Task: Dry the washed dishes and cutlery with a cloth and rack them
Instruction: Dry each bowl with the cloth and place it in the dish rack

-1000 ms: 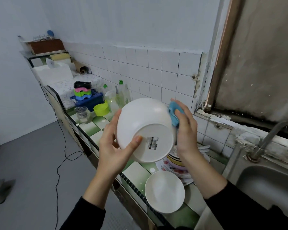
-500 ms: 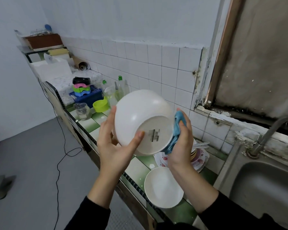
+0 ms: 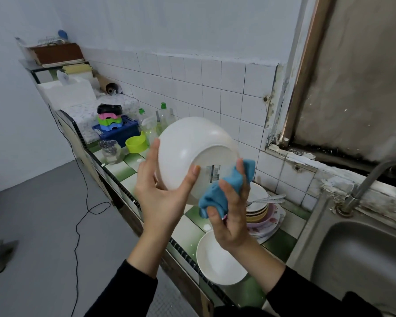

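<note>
Along a white-tiled wall (image 3: 215,88) runs a narrow bench (image 3: 121,170) topped in green and white tiles, with a grey floor (image 3: 44,213) to its left and a black cable (image 3: 80,220) trailing across it; at the right end a steel sink (image 3: 361,259) is set in, a curved tap (image 3: 370,177) rising at its back edge under a stained window frame (image 3: 306,65); at the far end a shelf carries a brown box (image 3: 57,53), with a white box (image 3: 66,92) and a cardboard roll (image 3: 111,89) below it

A blue crate (image 3: 119,133) on the bench holds a stack of black, pink, green and blue plastic pieces; just beside it stand a lime green bowl (image 3: 136,144), a glass jar (image 3: 111,152) whose contents are hard to make out, and clear bottles (image 3: 162,117) with green caps against the wall

Above the bench, the left hand (image 3: 162,197) grips a white bowl (image 3: 192,152) turned base toward the camera, thumb on the base and fingers round the far side; a barcode sticker shows on the base; the right hand (image 3: 231,220) is curled round a blue cloth (image 3: 224,191) and presses it to the lower right of that base

Below the hands a white dish (image 3: 217,264) sits right way up near the bench's front edge; between it and the wall, next to the sink, a stack of dishes (image 3: 261,213) holds white, yellow and pink pieces nested on patterned plates, with spoons (image 3: 270,199) lying across the top
</note>
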`<state>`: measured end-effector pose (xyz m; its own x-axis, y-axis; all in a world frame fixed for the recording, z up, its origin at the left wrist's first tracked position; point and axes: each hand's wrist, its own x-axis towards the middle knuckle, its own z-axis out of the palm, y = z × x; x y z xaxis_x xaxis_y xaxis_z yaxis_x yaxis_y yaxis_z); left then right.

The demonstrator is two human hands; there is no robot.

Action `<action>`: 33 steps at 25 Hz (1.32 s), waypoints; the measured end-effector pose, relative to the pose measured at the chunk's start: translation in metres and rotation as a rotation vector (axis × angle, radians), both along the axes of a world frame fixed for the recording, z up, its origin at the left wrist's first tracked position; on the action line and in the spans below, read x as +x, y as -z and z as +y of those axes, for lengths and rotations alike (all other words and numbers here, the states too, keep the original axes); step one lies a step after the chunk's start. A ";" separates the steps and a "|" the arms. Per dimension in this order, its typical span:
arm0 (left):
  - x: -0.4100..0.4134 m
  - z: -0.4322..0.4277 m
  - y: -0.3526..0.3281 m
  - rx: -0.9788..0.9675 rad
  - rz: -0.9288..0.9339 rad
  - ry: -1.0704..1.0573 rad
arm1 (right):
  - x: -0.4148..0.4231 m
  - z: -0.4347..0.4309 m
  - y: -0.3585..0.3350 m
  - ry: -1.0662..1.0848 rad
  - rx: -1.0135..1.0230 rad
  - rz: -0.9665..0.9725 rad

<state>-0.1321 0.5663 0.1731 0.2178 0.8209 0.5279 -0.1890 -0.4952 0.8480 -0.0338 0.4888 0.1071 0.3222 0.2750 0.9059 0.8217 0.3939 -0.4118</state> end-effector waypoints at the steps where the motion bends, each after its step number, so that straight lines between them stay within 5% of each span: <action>1: 0.001 -0.002 0.001 0.018 -0.004 -0.005 | 0.002 0.002 0.001 -0.031 0.028 0.073; 5: 0.005 -0.011 0.009 0.041 -0.033 -0.026 | 0.019 0.004 -0.043 -0.050 0.154 0.465; 9: 0.009 -0.012 -0.006 -0.069 -0.179 -0.011 | -0.004 0.006 -0.031 -0.072 0.144 0.327; 14: 0.004 -0.005 -0.011 -0.097 -0.252 0.185 | -0.012 0.004 -0.027 -0.249 0.314 0.656; 17: -0.003 0.005 -0.004 -0.044 -0.209 0.260 | 0.015 0.000 -0.049 -0.303 0.264 0.577; 23: -0.025 0.031 -0.014 0.602 0.225 0.198 | 0.049 -0.010 -0.079 -0.389 -0.178 0.207; 27: -0.022 0.026 -0.016 0.845 0.372 0.206 | 0.043 -0.010 -0.087 -0.211 -0.314 -0.088; 29: -0.021 0.025 -0.012 0.875 0.371 0.201 | 0.042 -0.008 -0.087 -0.237 -0.307 0.003; 33: -0.025 0.022 -0.009 0.926 0.331 0.202 | 0.047 -0.004 -0.073 -0.318 -0.123 0.495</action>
